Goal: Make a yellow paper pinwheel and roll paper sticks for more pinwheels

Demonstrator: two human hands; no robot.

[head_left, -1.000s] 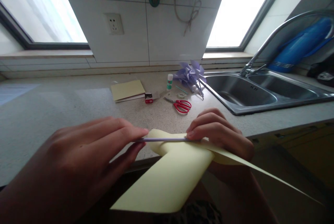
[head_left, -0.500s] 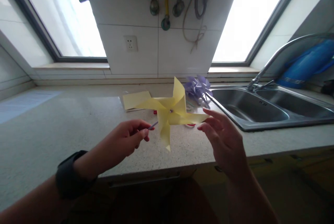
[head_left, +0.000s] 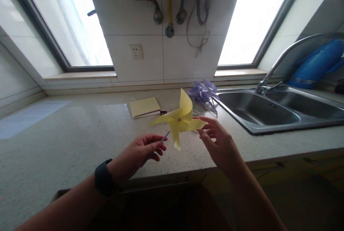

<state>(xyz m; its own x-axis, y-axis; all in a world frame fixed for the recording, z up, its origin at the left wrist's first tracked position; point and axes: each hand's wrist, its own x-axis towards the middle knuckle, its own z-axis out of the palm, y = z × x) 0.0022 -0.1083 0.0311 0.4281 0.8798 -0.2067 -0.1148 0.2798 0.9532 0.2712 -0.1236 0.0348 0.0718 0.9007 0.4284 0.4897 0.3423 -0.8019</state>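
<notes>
A yellow paper pinwheel (head_left: pixel 180 118) on a thin pale stick is held up over the counter edge. My left hand (head_left: pixel 142 152), a black watch on its wrist, pinches the lower end of the stick. To the right, my right hand (head_left: pixel 219 143) has its fingers spread, the fingertips touching the pinwheel's right blade.
On the speckled counter (head_left: pixel 80 134) lie a stack of yellow paper (head_left: pixel 144 107) and several purple pinwheels (head_left: pixel 204 93). A steel double sink (head_left: pixel 268 111) with a tap is at the right, a blue container (head_left: pixel 317 64) behind it. Pipes and a socket are on the wall.
The pinwheel was close to the camera with both hands on the stick; now it is held out at arm's length. My right hand has let go of the stick and touches a blade.
</notes>
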